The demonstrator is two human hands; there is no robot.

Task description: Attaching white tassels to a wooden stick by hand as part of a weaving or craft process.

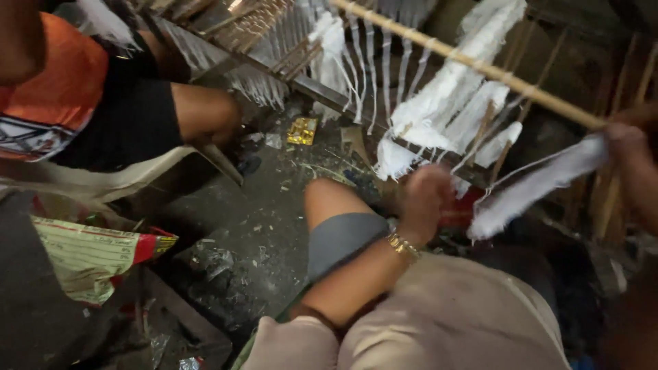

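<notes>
Left hand (423, 199) raised, blurred — right hand (627, 133) fingers curled closed.

The scene is dim overall, with the floor (253, 226) and the right-hand edge sunk in deep shadow, while light from above and ahead catches the white cloth strips (452, 109) so strongly that they glare and lose their detail. Motion blur smears the left hand (425, 199), the right hand (627, 133) and the strip of cloth (534, 185) between them. The near foreground is soft, and the picture is grainy in the dark corners
</notes>
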